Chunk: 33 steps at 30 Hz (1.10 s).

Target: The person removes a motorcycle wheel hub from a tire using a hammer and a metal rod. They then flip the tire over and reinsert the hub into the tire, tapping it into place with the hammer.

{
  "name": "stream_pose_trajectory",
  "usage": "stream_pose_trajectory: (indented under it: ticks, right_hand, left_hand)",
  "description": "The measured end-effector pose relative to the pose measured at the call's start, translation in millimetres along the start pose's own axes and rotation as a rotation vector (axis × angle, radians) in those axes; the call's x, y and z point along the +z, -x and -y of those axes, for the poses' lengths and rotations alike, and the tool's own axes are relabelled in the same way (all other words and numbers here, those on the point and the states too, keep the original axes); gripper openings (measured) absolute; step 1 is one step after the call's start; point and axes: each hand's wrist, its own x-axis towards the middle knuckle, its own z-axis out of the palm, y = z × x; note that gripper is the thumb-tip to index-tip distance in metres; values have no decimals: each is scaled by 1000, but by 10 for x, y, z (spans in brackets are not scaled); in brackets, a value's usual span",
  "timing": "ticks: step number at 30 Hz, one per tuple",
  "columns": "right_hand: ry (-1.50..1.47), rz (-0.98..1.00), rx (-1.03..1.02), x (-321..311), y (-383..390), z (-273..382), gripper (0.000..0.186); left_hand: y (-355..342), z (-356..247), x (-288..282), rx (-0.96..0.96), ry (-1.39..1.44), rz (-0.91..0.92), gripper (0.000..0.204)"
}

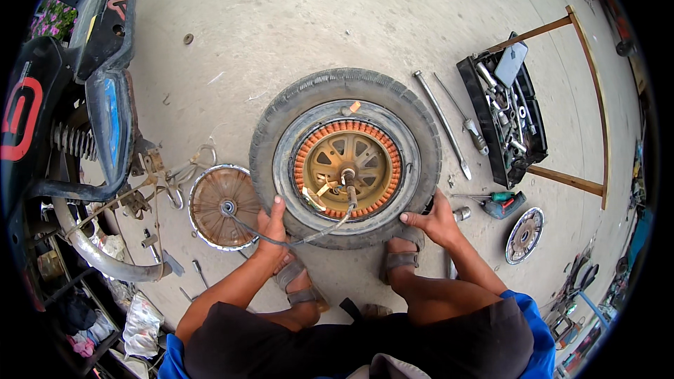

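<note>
A scooter wheel (pixel 414 126) with a black tyre lies flat on the concrete, its hub motor open to show copper windings (pixel 303 161) and a gold spoked centre (pixel 351 161). My left hand (pixel 272 226) grips the tyre's near left edge, thumb up on the rim. My right hand (pixel 437 219) holds the tyre's near right edge. A black cable (pixel 309 237) runs from the axle over the tyre to a round motor cover (pixel 219 205) lying just left of the wheel. My sandalled feet (pixel 400 258) rest below the tyre.
A scooter's rear body (pixel 105 119) with spring and bare frame stands at left. A black tool tray (pixel 507 119) of sockets, a long bar (pixel 442 123), a screwdriver (pixel 472 132), a green power tool (pixel 504 202) and a round cover plate (pixel 524 235) lie at right.
</note>
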Motion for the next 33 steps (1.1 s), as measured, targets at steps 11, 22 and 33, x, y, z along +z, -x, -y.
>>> stream_pose_trajectory:
  ticks: [11,22,33]
  right_hand:
    - [-17,6,52,-38,-26,92,84]
    - [-15,21,46,-43,-47,154,69]
    - [-23,14,136,-55,-22,172,72]
  left_hand:
    - [7,-22,12,-94,24,-17,80]
    - [19,-108,94,-65,55,50,71]
    - [-30,-87,74,-35,52,38,74]
